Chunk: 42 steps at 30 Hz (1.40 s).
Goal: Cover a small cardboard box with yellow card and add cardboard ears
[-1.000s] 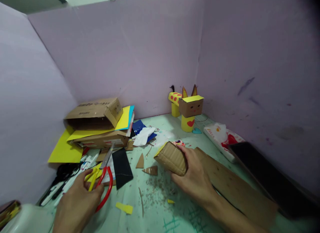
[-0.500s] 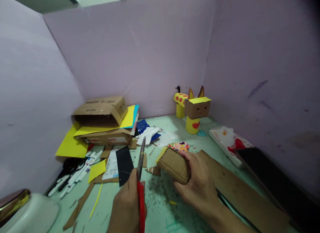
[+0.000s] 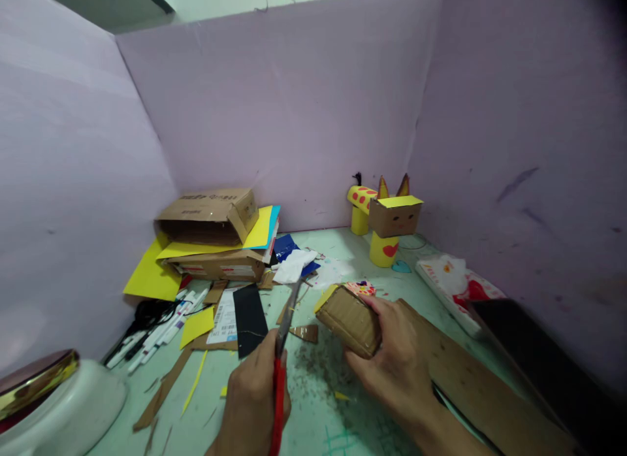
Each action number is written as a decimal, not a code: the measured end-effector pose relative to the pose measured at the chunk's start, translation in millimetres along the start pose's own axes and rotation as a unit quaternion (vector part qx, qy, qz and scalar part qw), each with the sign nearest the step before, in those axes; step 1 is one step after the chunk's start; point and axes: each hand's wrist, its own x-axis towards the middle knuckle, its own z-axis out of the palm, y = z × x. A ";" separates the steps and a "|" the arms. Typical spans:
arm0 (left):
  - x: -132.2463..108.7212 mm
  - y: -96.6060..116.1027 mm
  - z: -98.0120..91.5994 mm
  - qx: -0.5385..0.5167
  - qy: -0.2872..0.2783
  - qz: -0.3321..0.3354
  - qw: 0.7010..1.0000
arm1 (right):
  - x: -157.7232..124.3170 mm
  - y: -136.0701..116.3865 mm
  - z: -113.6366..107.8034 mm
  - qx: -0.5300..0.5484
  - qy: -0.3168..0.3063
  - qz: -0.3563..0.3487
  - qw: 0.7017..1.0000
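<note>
My left hand (image 3: pixel 257 392) is closed around red-handled scissors (image 3: pixel 279 394), whose blades point up and away. The blades look closed together. In my right hand (image 3: pixel 394 361) is a small brown cardboard box (image 3: pixel 349 322), gripped from its right side with the thumb below. A strip of yellow paper (image 3: pixel 324 298) shows along the box's far left edge. Between the scissors and the box, a pointed brown cardboard scrap (image 3: pixel 304 332) lies on the table. A small yellow scrap (image 3: pixel 341 396) rests below the box.
Cardboard boxes (image 3: pixel 210 214) and coloured paper are stacked at the back left, behind white markers (image 3: pixel 164 328). A cardboard animal figure (image 3: pixel 394 217) stands at the back right. A long cardboard strip (image 3: pixel 470 371) and a dark flat object (image 3: pixel 533 358) lie right; a white jar (image 3: pixel 83 410) stands front left.
The view has shifted slightly, so the surroundings appear a little further right. Both hands keep their holds on the scissors and the box, with little other movement.
</note>
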 end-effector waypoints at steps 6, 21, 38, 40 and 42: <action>7.5 -24.4 15.7 0.038 -0.002 0.010 0.999 | 0.4 -1.2 -0.5 -0.007 0.002 -0.003 1.000; -4.6 6.6 2.3 0.148 -0.053 0.054 0.986 | -4.4 -4.1 -0.3 -0.027 0.011 -0.027 0.999; -8.7 3.1 0.7 0.168 -0.046 0.094 0.980 | -10.2 -3.5 -0.7 -0.003 0.002 -0.028 1.000; -8.7 2.2 0.5 0.168 -0.043 0.106 0.979 | -11.0 -3.6 -0.7 -0.002 0.005 -0.028 1.000; -8.6 1.7 0.4 0.166 -0.039 0.114 0.979 | -11.5 -3.5 -0.4 -0.003 0.007 -0.027 1.000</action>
